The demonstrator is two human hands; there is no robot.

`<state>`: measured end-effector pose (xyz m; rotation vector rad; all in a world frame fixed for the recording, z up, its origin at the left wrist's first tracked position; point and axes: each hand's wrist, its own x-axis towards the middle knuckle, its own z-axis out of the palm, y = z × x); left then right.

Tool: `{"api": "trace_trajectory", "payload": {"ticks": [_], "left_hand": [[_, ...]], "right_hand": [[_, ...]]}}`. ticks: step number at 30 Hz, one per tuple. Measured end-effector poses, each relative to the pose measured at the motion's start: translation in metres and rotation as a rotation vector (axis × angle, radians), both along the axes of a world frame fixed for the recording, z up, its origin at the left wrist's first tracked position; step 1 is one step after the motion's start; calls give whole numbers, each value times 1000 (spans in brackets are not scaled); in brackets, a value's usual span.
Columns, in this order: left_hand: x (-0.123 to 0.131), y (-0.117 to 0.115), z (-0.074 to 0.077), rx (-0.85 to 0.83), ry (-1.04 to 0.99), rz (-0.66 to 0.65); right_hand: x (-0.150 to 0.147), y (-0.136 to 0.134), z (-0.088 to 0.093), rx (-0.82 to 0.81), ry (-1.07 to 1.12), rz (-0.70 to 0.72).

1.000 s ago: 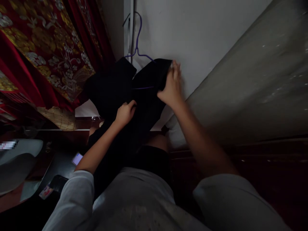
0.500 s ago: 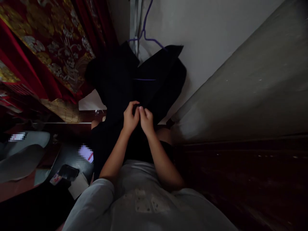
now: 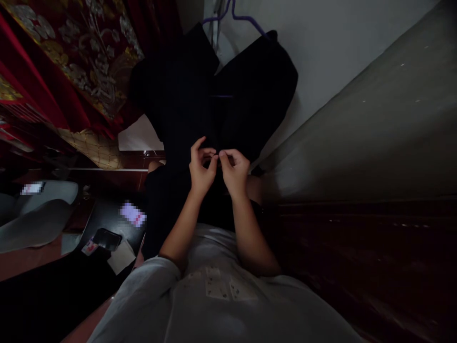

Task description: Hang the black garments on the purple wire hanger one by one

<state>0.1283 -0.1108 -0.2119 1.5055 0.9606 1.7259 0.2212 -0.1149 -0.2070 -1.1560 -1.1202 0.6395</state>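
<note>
A long black coat (image 3: 171, 100) with an open V-shaped front hangs from a purple hanger (image 3: 246, 19), and its lower part falls over my lap. My left hand (image 3: 203, 166) pinches the front edge of the coat between thumb and fingers, its index finger raised. Close beside it, my right hand (image 3: 234, 169) pinches the other side with thumb and index finger, the two sets of fingertips almost touching. Whether a button lies between them is too dark to tell. The purple lower bar (image 3: 222, 96) of the hanger shows inside the neck opening.
Red cloth with gold and silver embroidery (image 3: 96, 52) hangs at the upper left. A dark table (image 3: 96, 216) at the left bears a phone with a lit screen (image 3: 133, 214), a black phone (image 3: 107, 239) and pale paper (image 3: 122, 257). A grey sloping surface (image 3: 357, 133) stands at the right.
The view has shifted, so the coat and hanger appear higher and further right. My hands have come slightly apart, and my left index finger has lifted.
</note>
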Motion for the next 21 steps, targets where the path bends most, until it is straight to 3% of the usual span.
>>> {"api": "trace_trajectory", "payload": {"ticks": [4, 9, 12, 15, 19, 21], "left_hand": [[-4, -3, 4, -59, -10, -8], [-18, -3, 1, -127, 5, 55], [-27, 2, 2, -163, 57, 51], [-27, 8, 1, -187, 122, 80], [-11, 17, -8, -266, 191, 77], [2, 19, -11, -266, 210, 45]], "right_hand": [[3, 1, 11, -130, 86, 71], [10, 3, 33, -410, 206, 410], [9, 11, 49, -464, 254, 497], [6, 37, 81, -390, 331, 444], [10, 89, 148, -226, 407, 292], [16, 110, 175, -186, 438, 284]]}}
